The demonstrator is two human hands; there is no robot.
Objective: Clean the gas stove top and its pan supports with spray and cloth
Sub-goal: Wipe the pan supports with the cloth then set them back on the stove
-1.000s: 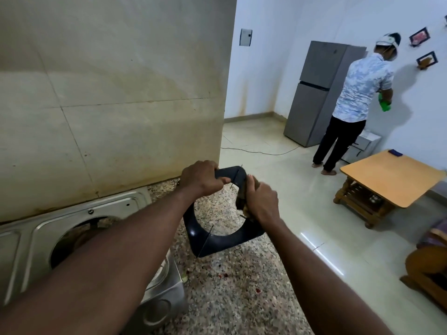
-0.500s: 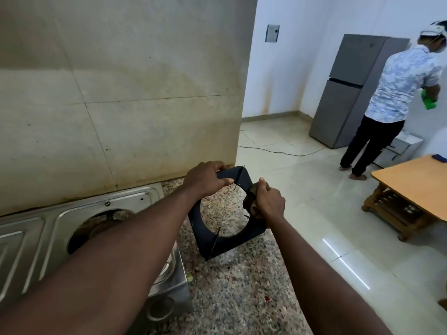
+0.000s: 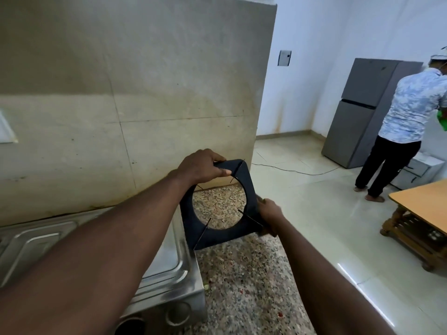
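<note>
A black square pan support (image 3: pixel 250 189) with a round hole and thin prongs is held tilted above the speckled granite counter (image 3: pixel 242 286). My left hand (image 3: pixel 203 169) grips its top corner. My right hand (image 3: pixel 269 213) is closed on a small brownish cloth or pad (image 3: pixel 266 232), which it presses against the support's lower right edge; most of the cloth is hidden by my fingers. The steel gas stove (image 3: pixel 169 286) sits at the lower left, largely covered by my left forearm. No spray bottle is in view.
A stained tiled wall (image 3: pixel 121 105) rises right behind the stove. The counter ends at the right above a glossy floor. Farther right, a person (image 3: pixel 406 122) stands with their back turned beside a grey fridge (image 3: pixel 358 112), near a wooden table (image 3: pixel 420 209).
My right hand has slid down the support's right edge toward its lower corner. The support is turned to face me more squarely. My view has swung left.
</note>
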